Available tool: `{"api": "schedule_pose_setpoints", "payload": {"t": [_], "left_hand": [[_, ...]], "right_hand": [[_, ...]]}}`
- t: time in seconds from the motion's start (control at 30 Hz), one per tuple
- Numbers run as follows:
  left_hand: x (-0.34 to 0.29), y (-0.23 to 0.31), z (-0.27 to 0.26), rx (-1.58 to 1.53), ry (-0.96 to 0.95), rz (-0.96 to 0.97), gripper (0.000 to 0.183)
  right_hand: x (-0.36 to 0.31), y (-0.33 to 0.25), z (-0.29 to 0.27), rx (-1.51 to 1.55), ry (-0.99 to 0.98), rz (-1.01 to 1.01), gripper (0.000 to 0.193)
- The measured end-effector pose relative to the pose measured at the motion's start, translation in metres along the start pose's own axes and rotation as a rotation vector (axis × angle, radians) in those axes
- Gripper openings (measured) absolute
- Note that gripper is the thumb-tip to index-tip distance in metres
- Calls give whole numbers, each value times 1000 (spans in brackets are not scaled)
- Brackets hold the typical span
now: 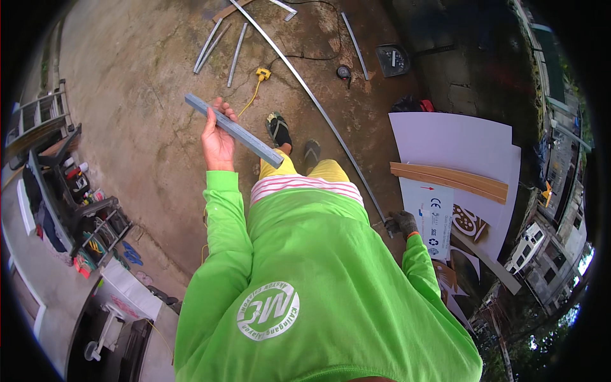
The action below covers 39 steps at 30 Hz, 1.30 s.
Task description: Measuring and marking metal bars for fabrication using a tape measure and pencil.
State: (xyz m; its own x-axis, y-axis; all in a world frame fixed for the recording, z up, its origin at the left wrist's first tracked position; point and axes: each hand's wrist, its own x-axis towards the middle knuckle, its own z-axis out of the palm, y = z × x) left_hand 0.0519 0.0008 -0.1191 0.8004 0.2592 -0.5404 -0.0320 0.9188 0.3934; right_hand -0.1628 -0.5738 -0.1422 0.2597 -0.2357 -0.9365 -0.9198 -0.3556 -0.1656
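My bare left hand (pixel 218 145) is closed around a short grey square metal tube (pixel 252 142), held up at a slant over the floor. The thumb lies across the tube's top and the fingertips show on its far side. At my right side my right hand (pixel 403 223), in a dark glove, grips the near end of a long thin metal bar (pixel 318 107). This bar runs far and to the left across the floor, past my feet. The glove partly hides how the fingers close on it.
Several cut metal pieces (pixel 237 55) lie ahead, with a yellow power outlet (pixel 263 74) and a tape measure (pixel 344 72). A black tray (pixel 393 60) sits far right. White panels (pixel 452 137) and brown strips (pixel 449 181) lean at right. A cluttered rack (pixel 83 184) stands left.
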Motion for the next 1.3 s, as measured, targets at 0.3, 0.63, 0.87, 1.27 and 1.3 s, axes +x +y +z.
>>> {"api": "schedule_pose_setpoints", "payload": {"t": [0.3,0.63,0.87,1.27,1.3], "left_hand": [[38,-41,12,187,7,-203,42],[101,-178,16,45,88,-305,44],[176,-339,-55,3,261,-384,47],[219,-409,-154,-30,505,-386,48],[220,-409,-155,-24,488,-376,48]], "right_hand": [[96,-83,-41,-609,392,-153,30],[292,-365,-65,-653,-50,-497,34],[550,-427,-1,-1166,-6,-584,55],[735,-432,134,-1026,212,-678,79],[736,-430,141,-1046,238,-699,78]]}}
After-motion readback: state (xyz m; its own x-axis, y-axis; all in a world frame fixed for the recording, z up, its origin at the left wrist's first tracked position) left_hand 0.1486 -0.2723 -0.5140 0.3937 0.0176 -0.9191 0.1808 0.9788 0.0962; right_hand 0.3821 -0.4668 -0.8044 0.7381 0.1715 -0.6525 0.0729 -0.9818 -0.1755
